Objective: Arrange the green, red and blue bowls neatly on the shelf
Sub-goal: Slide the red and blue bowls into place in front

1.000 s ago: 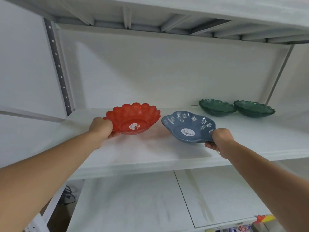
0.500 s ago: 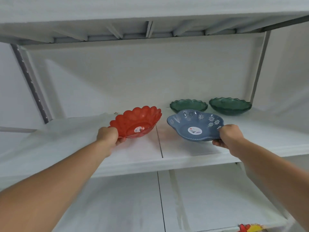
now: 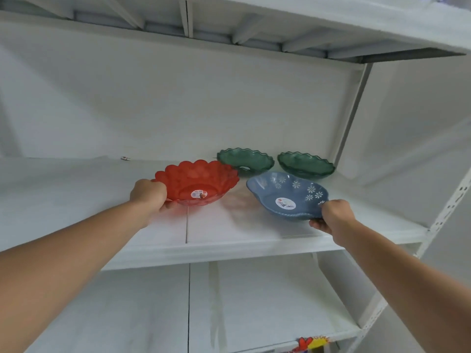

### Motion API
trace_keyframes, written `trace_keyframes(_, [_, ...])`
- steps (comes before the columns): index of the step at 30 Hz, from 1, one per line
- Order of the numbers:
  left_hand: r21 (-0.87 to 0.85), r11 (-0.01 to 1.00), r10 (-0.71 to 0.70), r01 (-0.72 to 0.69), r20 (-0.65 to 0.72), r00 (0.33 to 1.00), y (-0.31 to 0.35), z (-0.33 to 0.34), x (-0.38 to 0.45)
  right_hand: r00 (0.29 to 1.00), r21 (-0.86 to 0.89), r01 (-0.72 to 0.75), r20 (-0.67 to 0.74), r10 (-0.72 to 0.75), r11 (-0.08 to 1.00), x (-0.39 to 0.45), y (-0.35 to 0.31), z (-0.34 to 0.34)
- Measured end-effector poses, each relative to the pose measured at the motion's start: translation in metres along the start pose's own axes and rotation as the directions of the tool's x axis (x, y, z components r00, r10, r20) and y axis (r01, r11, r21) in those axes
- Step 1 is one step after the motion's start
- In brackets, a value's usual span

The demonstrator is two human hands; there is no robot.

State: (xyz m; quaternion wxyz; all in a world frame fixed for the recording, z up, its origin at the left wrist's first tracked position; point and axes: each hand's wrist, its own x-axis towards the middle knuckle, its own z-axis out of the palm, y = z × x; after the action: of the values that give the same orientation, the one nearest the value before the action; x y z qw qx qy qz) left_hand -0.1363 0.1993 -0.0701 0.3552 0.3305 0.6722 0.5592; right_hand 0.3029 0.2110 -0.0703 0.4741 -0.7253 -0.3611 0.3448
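My left hand [image 3: 149, 193] grips the left rim of a red scalloped bowl [image 3: 201, 183], held tilted just above the white shelf [image 3: 76, 200]. My right hand [image 3: 334, 215] grips the right rim of a blue bowl [image 3: 285, 197] with white flowers, tilted over the shelf's front right part. Two green wavy-edged bowls stand side by side at the back of the shelf, one [image 3: 246, 163] behind the red bowl and the other [image 3: 305, 165] behind the blue bowl. Both held bowls carry a round sticker inside.
A shelf board [image 3: 331, 24] runs overhead, and a white upright post [image 3: 353, 110] stands at the back right. A lower shelf [image 3: 254, 301] sits below, with a red and yellow item [image 3: 312, 343] at its front edge. A tiny object [image 3: 125, 158] lies at the back.
Both bowls have moved right and deeper over the shelf, closer to the two green bowls. The view has swung right, with the right post now nearer.
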Motion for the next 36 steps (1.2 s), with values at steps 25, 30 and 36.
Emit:
trace_keyframes(25, [0.001, 0.998, -0.068, 0.069, -0.104, 0.992, -0.007, 0.158, -0.099, 0.971, -0.063, 0.042, 0.237, -0.026, 0.997, 0.169, 0.041, -0.127])
trace_keyframes(30, [0.37, 0.929, 0.059, -0.009, -0.125, 0.99, 0.003, 0.151, -0.1, 0.956, -0.376, 0.279, 0.194, -0.219, 0.883, 0.155, 0.028, -0.139])
trace_keyframes(36, [0.556, 0.797, 0.334, -0.234, -0.084, 0.939, 0.033, 0.127, -0.099, 0.776, -0.515, 0.626, 0.337, -0.533, 0.586, 0.117, -0.026, -0.112])
